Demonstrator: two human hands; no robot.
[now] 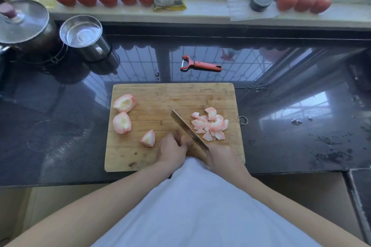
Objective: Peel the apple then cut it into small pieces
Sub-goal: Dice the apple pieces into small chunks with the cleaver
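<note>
Right fingers [215, 151] grip the knife [187, 129]; left fingers [179, 142] curled against blade; mug [84, 36] holds water.

pink-white apple pieces [209, 124]; red peeler [200, 64]; tan wooden board [172, 94]

I see two bare forearms, no sleeves reaching them. A plain white garment [200, 206] covers the torso. No rings or watch visible.

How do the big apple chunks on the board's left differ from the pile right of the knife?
The left chunks are three large pieces lying apart; the pile is many small pieces heaped together. The left chunks sit clear of the knife; the pile lies right beside its blade. Both are peeled, pale pink, on the board.
</note>
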